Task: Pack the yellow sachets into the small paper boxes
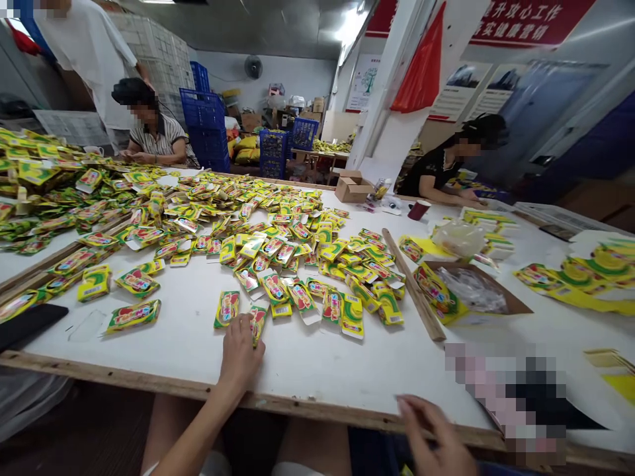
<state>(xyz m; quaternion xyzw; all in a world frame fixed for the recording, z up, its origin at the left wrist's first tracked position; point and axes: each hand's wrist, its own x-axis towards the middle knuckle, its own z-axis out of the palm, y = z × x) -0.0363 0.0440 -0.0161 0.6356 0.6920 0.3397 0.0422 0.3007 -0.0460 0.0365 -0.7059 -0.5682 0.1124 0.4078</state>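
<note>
My left hand (241,354) reaches over the near part of the table, its fingers curled at a small yellow-and-green printed carton (258,320) and partly covering it. Another small carton (227,308) lies flat just beside those fingers. Right of them, more cartons (302,299) form the near edge of a wide, loose pile; some show open white flaps. My right hand (436,439) is at the table's front edge, blurred, with fingers stretched out and nothing visible in them. Below it, a bit of yellow-green packaging (407,470) shows under the table edge.
A wooden strip (414,287) lies right of the pile, beside an opened printed box (516,303) holding clear plastic bags. A dark flat object (32,324) rests at left. Two people sit across the table and another stands behind. A brown carton (353,188) stands at the back.
</note>
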